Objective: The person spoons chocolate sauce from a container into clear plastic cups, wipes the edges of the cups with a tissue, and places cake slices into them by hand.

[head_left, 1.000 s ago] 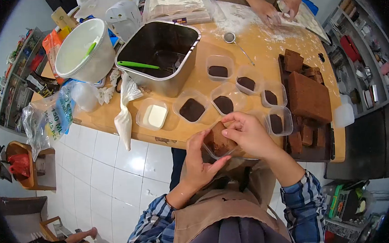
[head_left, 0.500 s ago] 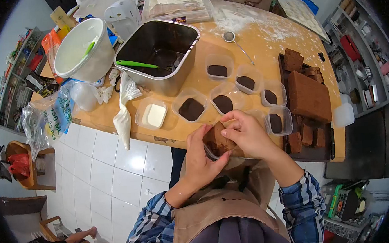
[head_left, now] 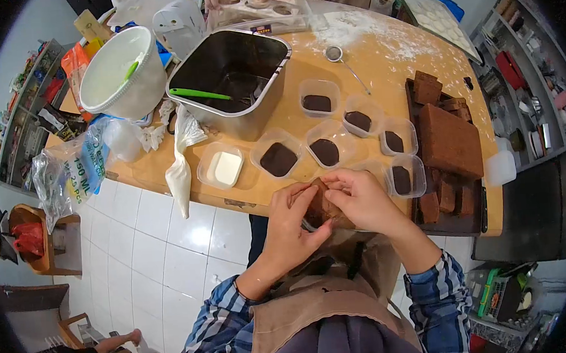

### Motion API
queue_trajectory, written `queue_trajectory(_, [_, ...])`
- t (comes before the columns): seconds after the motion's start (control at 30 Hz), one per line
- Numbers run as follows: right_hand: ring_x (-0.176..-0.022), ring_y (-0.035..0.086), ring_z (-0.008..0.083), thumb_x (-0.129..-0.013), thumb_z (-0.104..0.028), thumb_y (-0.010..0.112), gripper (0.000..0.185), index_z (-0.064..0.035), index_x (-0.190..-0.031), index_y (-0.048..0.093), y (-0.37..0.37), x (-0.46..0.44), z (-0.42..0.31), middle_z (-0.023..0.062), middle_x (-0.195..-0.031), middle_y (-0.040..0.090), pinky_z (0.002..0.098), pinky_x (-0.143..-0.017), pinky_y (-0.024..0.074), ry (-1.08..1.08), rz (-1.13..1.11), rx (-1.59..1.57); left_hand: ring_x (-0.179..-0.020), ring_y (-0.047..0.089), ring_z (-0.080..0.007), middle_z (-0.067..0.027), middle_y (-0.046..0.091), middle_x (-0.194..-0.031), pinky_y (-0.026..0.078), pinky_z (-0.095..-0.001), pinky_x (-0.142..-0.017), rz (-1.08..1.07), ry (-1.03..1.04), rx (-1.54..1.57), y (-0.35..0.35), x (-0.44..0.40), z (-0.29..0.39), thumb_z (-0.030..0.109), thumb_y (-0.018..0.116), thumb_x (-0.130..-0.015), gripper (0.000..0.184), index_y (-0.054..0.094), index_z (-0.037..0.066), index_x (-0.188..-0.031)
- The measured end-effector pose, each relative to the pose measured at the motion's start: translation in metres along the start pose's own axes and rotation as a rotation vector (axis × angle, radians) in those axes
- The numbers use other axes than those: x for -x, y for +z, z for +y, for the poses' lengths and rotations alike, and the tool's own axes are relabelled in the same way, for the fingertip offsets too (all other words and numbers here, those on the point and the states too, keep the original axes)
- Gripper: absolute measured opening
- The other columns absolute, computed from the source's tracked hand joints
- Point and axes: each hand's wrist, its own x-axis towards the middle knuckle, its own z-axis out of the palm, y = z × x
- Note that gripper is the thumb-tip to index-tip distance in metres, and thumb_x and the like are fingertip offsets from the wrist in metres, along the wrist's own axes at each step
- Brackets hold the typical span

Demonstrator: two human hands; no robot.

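Near the table's front edge, my left hand is wrapped round a clear plastic cup, mostly hidden by my fingers. My right hand pinches a piece of brown cake at the cup's mouth, and the fingertips of both hands nearly meet over it. Beyond them stand several clear cups with a dark layer inside, among them one cup and another. To the left is a cup with white filling, beside a white piping bag. A large brown cake block lies at the right.
A deep metal pan with a green-handled tool and a white bowl stand at the back left. A small sieve lies beyond the cups. At the far side, a co-worker's hands reach over a floury box.
My left fingers have moved in over the cup's top, onto the cake piece. The co-worker has moved left from the tray of dough to the flour box.
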Motion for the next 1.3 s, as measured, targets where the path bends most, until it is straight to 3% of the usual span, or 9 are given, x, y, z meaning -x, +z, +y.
queue_trajectory(0.2, [-0.077,0.063,0.0312,-0.076,0.002,0.043,0.030,0.0049,-0.103,0.056,-0.004,0.004,-0.017,0.0241,-0.085,0.061,0.0348,-0.069,0.0474,-0.030,-0.023,0.180,-0.095,0.049,-0.0318,-0.0186,0.050,-0.106,0.041,-0.0378,-0.083,0.007,0.029,-0.002,0.000,-0.002,0.001,0.014,0.072,-0.059,0.056,0.054,-0.001,-0.110])
queue_trajectory(0.5, [-0.081,0.056,0.0404,-0.072,0.002,0.046,0.029,0.0033,-0.099,0.059,-0.002,0.004,-0.025,0.0256,-0.084,0.058,0.0453,-0.072,0.0445,-0.178,0.002,0.412,-0.099,0.046,-0.0338,-0.0211,0.047,-0.107,0.040,-0.0388,-0.084,-0.013,-0.013,0.016,0.004,-0.001,0.001,0.015,0.072,-0.061,0.056,0.053,-0.003,-0.111])
queue_trajectory(0.9, [-0.084,0.055,0.0324,-0.070,-0.001,0.055,0.019,-0.0011,-0.087,0.064,0.000,0.009,-0.015,0.0146,-0.083,0.056,0.0399,-0.075,0.0442,-0.254,0.170,0.509,-0.097,0.045,-0.0338,-0.0216,0.043,-0.105,0.041,-0.0369,-0.083,0.001,-0.055,0.058,0.007,0.001,0.000,0.014,0.072,-0.062,0.055,0.051,-0.005,-0.109])
queue_trajectory(1.1, [-0.085,0.054,0.0309,-0.071,-0.003,0.059,0.013,-0.0022,-0.082,0.065,-0.001,0.011,-0.011,0.0132,-0.083,0.056,0.0392,-0.072,0.0452,-0.177,0.177,0.467,-0.097,0.045,-0.0332,-0.0215,0.043,-0.105,0.041,-0.0365,-0.082,0.007,-0.001,0.021,0.008,0.001,-0.002,0.014,0.073,-0.063,0.055,0.051,-0.005,-0.109])
queue_trajectory(1.3, [-0.082,0.054,0.0296,-0.070,-0.005,0.060,0.010,-0.0028,-0.078,0.066,0.000,0.011,-0.003,0.0124,-0.081,0.055,0.0386,-0.070,0.0453,-0.323,0.227,0.609,-0.095,0.046,-0.0303,-0.0188,0.047,-0.102,0.040,-0.0363,-0.081,0.032,-0.007,0.023,0.010,0.000,-0.001,0.010,0.074,-0.057,0.055,0.052,-0.005,-0.106])
